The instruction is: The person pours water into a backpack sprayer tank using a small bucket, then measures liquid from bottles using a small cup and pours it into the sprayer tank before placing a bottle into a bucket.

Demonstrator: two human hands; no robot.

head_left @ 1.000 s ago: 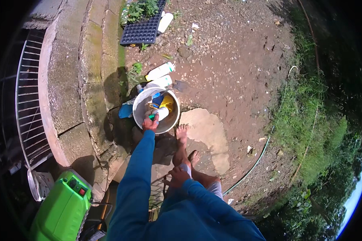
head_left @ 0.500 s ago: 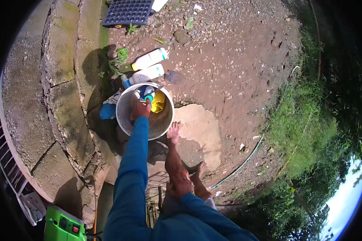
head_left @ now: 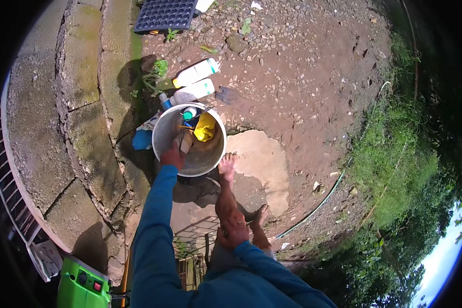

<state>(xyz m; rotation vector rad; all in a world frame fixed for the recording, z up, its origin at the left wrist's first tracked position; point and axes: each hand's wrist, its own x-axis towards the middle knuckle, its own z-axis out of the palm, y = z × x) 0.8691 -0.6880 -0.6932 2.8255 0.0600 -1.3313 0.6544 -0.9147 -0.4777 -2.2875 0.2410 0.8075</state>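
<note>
My left hand (head_left: pixel 173 156) reaches over the near-left rim of a round whitish bucket (head_left: pixel 222 134); its fingers point down inside, partly in shadow, and whether they grip anything is unclear. Inside the bucket lie a bottle with a green cap (head_left: pixel 188 114), a yellow item (head_left: pixel 205 127) and a pale object close to my fingertips. My right hand (head_left: pixel 234 232) rests on my leg near the knee, fingers spread, holding nothing.
Two white bottles (head_left: pixel 196 73) lie on the soil beyond the bucket, beside a dark glove-like item (head_left: pixel 227 95). A black seedling tray (head_left: pixel 166 14) is at the top. Concrete steps (head_left: pixel 84 123) and a green machine (head_left: pixel 82 285) are left; a hose (head_left: pixel 321 207) curves right.
The green-capped bottle, earlier in my left hand, now lies in the bucket. My left hand has drawn back toward the near-left rim. The view has shifted.
</note>
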